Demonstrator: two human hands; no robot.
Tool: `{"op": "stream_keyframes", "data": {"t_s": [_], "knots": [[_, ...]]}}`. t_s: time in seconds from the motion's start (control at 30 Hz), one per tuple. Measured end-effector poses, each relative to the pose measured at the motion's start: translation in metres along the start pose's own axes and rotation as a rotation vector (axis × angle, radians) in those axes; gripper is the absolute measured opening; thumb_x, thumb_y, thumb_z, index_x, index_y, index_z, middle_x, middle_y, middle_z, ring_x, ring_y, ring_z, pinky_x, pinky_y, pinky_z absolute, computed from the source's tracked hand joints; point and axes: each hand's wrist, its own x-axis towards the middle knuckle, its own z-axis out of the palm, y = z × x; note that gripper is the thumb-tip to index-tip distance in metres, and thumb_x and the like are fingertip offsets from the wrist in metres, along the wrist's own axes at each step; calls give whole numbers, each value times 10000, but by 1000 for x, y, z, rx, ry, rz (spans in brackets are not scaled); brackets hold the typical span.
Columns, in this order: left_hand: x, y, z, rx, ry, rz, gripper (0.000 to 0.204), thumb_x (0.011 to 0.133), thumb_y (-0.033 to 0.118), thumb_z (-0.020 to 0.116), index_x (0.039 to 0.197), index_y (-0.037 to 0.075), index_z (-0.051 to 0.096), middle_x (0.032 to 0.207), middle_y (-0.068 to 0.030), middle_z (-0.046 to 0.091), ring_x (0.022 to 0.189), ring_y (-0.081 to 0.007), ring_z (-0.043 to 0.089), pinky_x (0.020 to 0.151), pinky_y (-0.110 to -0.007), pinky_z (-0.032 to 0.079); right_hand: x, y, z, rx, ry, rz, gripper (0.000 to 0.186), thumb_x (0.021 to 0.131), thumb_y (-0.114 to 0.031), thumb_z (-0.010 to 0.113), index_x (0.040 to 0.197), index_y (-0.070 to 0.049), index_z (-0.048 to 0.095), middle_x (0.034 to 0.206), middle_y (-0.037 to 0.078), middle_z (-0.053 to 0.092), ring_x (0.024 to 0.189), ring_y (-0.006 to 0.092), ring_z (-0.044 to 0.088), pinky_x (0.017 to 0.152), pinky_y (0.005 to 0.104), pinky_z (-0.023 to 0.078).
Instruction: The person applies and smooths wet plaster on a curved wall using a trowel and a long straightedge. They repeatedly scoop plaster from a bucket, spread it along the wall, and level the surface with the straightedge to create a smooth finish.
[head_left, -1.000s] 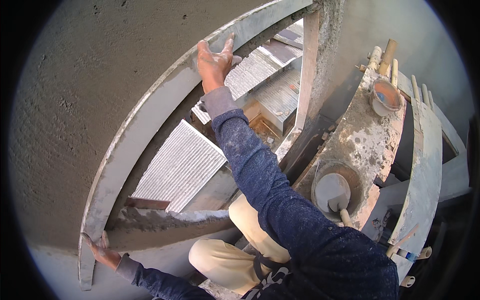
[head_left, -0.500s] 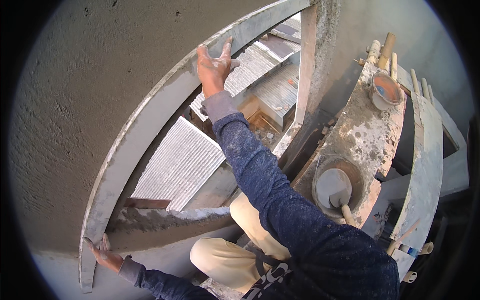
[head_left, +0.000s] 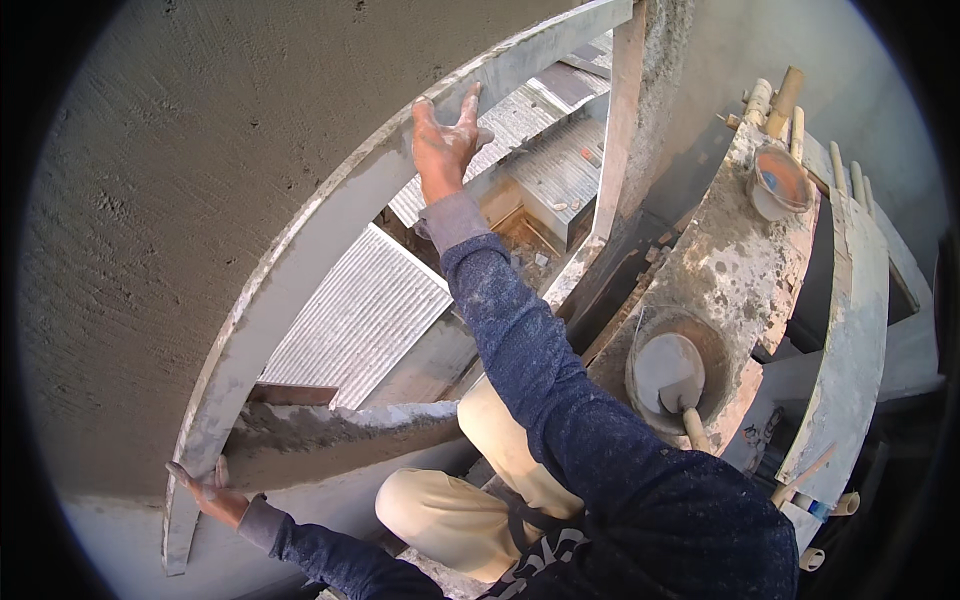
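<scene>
A long, flat, grey board [head_left: 305, 262], smeared with mortar, runs along the edge of a window opening beside the rough plastered wall [head_left: 190, 190]. It looks bowed in this wide view. My right hand [head_left: 445, 145] grips its upper stretch, fingers up over the face and thumb apart. Lower down, my left hand [head_left: 212, 495] holds the board near its bottom end, with fingers reaching across it. Wet-looking mortar coats the sill [head_left: 330, 450] at the foot of the opening.
Right of my body, a mortar-crusted plank platform [head_left: 735, 255] carries a bucket [head_left: 640, 350] with a trowel [head_left: 685, 400] inside, and a smaller pail [head_left: 780, 185]. Poles and another plank [head_left: 850, 330] stand beyond. Corrugated roofs [head_left: 365, 300] lie below the opening.
Both hands remain on the board. It has shifted a little to the right, over the opening's edge, covering more of the gap beside the roofs. The view has moved slightly too.
</scene>
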Motion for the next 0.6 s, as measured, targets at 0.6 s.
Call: {"op": "stream_keyframes", "data": {"t_s": [0.6], "knots": [[-27,-107,-14,-172,-66,-364,644,873,453,518,1429,150,404,1463,-114,341,1239,-418,418,903,-450,505,7,76,-42,48,-49,50,833,801,-204,650,1493,-87,201,1402,313,298,1283,373,376,1026,389,357]]}}
